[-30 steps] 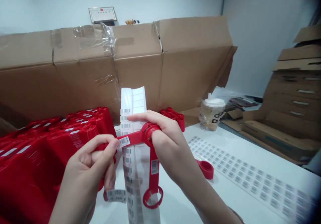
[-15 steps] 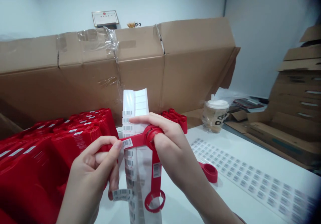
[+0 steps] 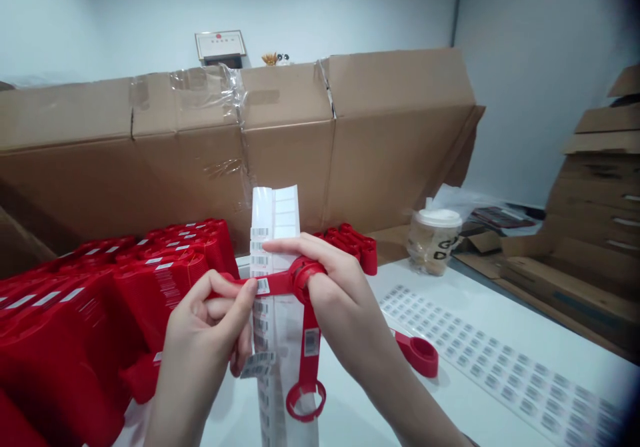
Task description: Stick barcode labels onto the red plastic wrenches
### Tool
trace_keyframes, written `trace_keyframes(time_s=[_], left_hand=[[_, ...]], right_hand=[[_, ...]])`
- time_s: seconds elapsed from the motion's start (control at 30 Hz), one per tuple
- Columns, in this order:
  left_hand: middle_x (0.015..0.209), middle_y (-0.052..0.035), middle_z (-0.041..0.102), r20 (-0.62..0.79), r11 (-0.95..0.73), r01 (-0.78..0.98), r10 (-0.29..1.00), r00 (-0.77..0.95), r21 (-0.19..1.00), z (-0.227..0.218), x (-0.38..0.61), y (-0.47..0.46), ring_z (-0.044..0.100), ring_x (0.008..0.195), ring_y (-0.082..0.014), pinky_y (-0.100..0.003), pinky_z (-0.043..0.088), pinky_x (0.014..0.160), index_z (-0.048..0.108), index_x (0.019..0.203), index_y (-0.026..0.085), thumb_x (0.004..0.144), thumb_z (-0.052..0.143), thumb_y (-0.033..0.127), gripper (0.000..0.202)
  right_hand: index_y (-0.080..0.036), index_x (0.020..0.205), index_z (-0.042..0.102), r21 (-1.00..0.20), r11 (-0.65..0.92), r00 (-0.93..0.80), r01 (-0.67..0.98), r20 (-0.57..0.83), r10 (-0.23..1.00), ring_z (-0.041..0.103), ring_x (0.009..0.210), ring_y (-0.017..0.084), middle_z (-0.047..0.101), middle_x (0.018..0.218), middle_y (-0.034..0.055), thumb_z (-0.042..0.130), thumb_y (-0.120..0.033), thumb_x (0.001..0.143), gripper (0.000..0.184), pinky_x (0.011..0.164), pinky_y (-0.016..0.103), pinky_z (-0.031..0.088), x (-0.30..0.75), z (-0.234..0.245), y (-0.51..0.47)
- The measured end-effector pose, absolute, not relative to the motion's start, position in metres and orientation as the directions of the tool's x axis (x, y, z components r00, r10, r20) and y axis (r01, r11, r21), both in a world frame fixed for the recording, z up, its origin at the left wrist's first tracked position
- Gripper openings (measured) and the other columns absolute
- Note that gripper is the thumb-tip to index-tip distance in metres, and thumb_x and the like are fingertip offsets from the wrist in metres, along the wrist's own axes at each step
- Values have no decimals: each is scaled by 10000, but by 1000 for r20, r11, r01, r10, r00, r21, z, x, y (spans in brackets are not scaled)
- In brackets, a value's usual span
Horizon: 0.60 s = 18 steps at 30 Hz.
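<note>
— Fingers (image 3: 247, 297) of the left hand (image 3: 210, 340) are pinched shut, thumb on top, on the left end of a red strap (image 3: 283, 280), w/ the thumb tip pressing a barcode label (image 3: 263, 286) onto it.
— And the right hand (image 3: 340, 300)?
— Closed too. The strap's ring end sits round a digit, prob. the thumb, w/ the index finger laid across the top. So the strap is held level btwn both hands, above the white table (image 3: 500, 313), just in front of an upright label strip (image 3: 275, 210). A second strap (image 3: 310, 347) seems to hang from the same ring and is already labelled.
— What's under the left fingers?
— Spare label (image 3: 257, 364), stuck by one edge to a fingertip, dangling.
— Which step, you reckon?
— Sticking-down, I'd say: label's on and being rubbed flat. Next move prob. calls for firm pressure along it w/o creasing, and keeping the spare one clear of the strap.
— Rest of the bench?
— Heap of red straps (image 3: 75, 327) on the left. Label sheet (image 3: 490, 367) and a loose red ring (image 3: 423, 355) to the right. Lidded drink cup (image 3: 433, 240) far right, cardboard box (image 3: 390, 133) behind.
</note>
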<state>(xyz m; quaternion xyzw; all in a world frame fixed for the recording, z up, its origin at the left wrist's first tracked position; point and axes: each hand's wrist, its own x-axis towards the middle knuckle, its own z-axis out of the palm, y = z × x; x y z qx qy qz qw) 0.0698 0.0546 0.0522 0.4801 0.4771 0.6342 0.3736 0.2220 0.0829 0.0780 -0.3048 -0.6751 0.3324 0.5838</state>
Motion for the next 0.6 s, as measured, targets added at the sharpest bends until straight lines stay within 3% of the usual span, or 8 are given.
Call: trace_keyframes(time_s=[0.1,0.2,0.3,0.33,0.4,0.47,0.53,0.6], left_hand=[[388,94,491,253,-284,-90,932,-260,955,56,65,55,396,335,-60,-133,347,377,326,716,232,800,820,422,535],[439,80,488,161,-207,-243,967,-196,948,63,54,45,359,308,-59,-147,333,312,404,714,222,835,745,523,470],[765,27,669,228,-312,-270,926,-302,911,68,48,31,525,387,-106,-197,395,282,533,847,240,809,738,516,346],[943,17,688,323,-430,-215,859,-397,877,69,48,28,626,507,-132,-216,492,358,546,907,257,797,758,455,310],[1263,3,598,546,-642,21,633,-549,766,67,55,27,716,937,-203,-289,642,746,518,1017,289,787,777,331,349],[1438,-44,454,724,-694,317,425,-544,646,62,64,34,531,1324,-264,-398,490,1121,441,1140,299,759,810,288,531],[1482,-110,383,817,-641,517,357,-453,567,56,70,44,402,1422,-306,-487,370,1205,362,1251,287,694,875,327,759],[1463,-126,404,823,-596,568,414,-389,568,50,71,55,436,1390,-315,-527,343,1203,355,1314,281,723,861,386,785]], right_hand=[[-246,1047,759,-803,595,-104,38,589,802,683,1013,185,752,1083,0,369,-42,788,511,879,340,516,222,76,89],[-236,1087,760,-830,557,-81,34,553,829,674,1047,218,747,1128,31,388,-82,824,481,878,371,522,225,73,96],[-248,1126,755,-846,532,-69,33,530,845,646,1134,244,732,1189,41,394,-113,850,475,917,401,517,227,71,101],[-252,1123,755,-838,545,-73,31,542,837,636,1155,244,726,1203,37,392,-112,851,476,938,406,511,227,70,101],[-255,1110,754,-816,577,-82,20,574,815,629,1168,231,720,1211,26,387,-97,842,481,977,401,496,225,70,99],[-251,1106,749,-804,595,-101,-5,593,799,638,1147,209,720,1198,17,381,-73,823,497,988,377,493,220,71,94],[-244,1103,747,-789,613,-127,-36,612,781,648,1120,184,722,1173,10,374,-44,793,524,971,334,505,215,72,87],[-235,1094,748,-754,655,-135,-52,655,743,658,1092,165,725,1143,8,369,-18,760,551,936,288,521,210,73,80]])
